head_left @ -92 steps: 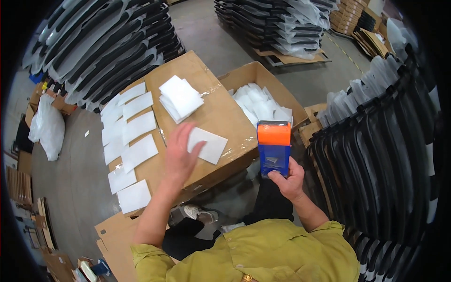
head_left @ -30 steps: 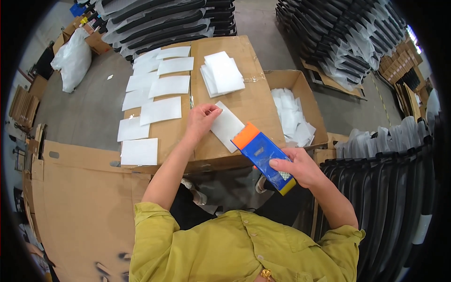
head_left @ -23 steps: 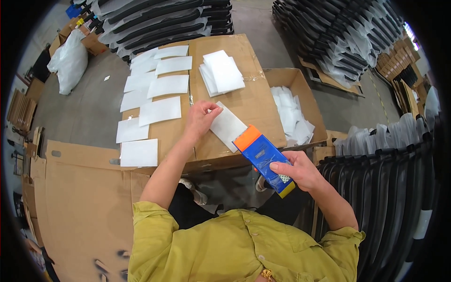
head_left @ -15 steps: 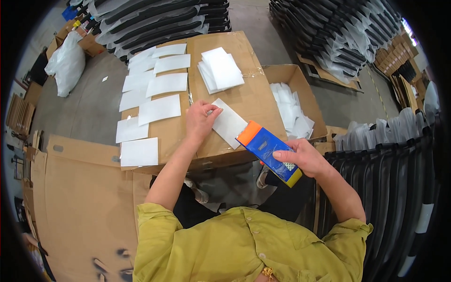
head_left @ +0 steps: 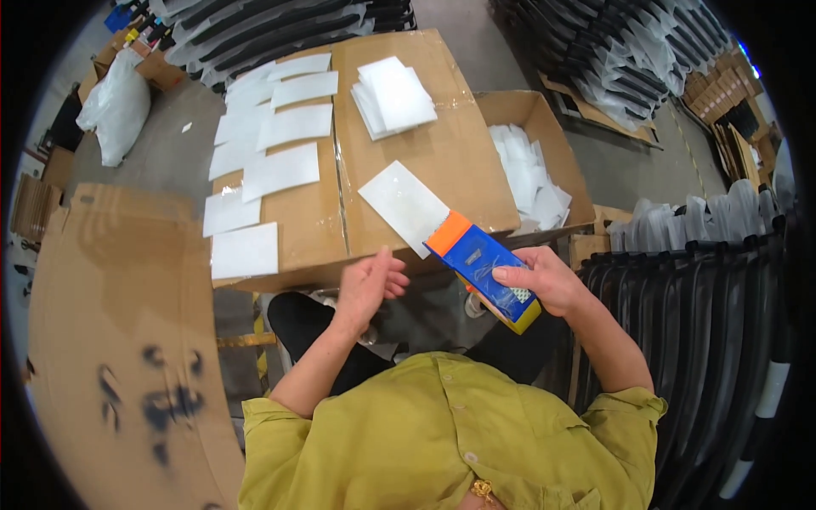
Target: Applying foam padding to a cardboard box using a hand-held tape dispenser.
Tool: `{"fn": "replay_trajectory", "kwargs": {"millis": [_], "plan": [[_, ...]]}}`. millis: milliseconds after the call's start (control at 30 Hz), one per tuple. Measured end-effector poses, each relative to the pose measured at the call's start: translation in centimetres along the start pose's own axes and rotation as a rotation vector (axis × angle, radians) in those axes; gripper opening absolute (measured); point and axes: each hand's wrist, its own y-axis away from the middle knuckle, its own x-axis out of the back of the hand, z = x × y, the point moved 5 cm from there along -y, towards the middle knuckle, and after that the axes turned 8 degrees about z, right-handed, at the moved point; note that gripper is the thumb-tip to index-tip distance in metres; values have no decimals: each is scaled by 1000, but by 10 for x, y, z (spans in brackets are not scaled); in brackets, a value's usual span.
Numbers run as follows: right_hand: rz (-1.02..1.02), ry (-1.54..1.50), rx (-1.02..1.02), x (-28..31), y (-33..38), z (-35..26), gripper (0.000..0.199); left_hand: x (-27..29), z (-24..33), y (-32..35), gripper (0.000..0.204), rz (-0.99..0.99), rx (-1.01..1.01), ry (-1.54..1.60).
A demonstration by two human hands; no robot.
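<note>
My right hand (head_left: 548, 276) grips a blue tape dispenser (head_left: 486, 265) with an orange serrated front and a yellow back end. Its orange front meets the near right edge of a white foam-like sheet (head_left: 399, 202), which lies slanted on a big cardboard box (head_left: 463, 174). Whether the two stick together I cannot tell. My left hand (head_left: 370, 285) hangs in the air just before the box's near edge, fingers loosely apart and holding nothing. Several similar sheets (head_left: 280, 174) lie in overlapping rows on the box's left side. A loose stack of them (head_left: 398, 95) sits toward the far side.
Right of the box stands an open carton (head_left: 557, 136) holding crumpled white pieces (head_left: 529, 178). Black wrapped frames (head_left: 680, 314) crowd the right; more stacks (head_left: 272, 30) rise behind. A large cardboard sheet (head_left: 127, 314) is at the left, with a white plastic bag (head_left: 119, 106) beyond it.
My left hand has let go of the white sheet and drawn back toward me, off the box. The dispenser stays at the sheet's edge. The view has shifted slightly.
</note>
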Motion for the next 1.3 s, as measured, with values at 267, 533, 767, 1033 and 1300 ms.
{"fn": "replay_trajectory", "kwargs": {"millis": [267, 533, 767, 1033, 1300], "plan": [[81, 57, 63, -5, 35, 51, 35, -69, -7, -7, 46, -169, 138, 420], [158, 90, 251, -18, 78, 61, 31, -72, 10, 3, 36, -96, 3, 618], [161, 126, 281, -15, 106, 67, 30, -61, 31, 19, 36, -171, -40, 498], [202, 211, 298, -25, 133, 57, 30, -63, 28, 30, 37, -147, 18, 580], [132, -51, 200, -13, 115, 75, 32, -68, 49, 60, 19, -182, -391, 290]]}}
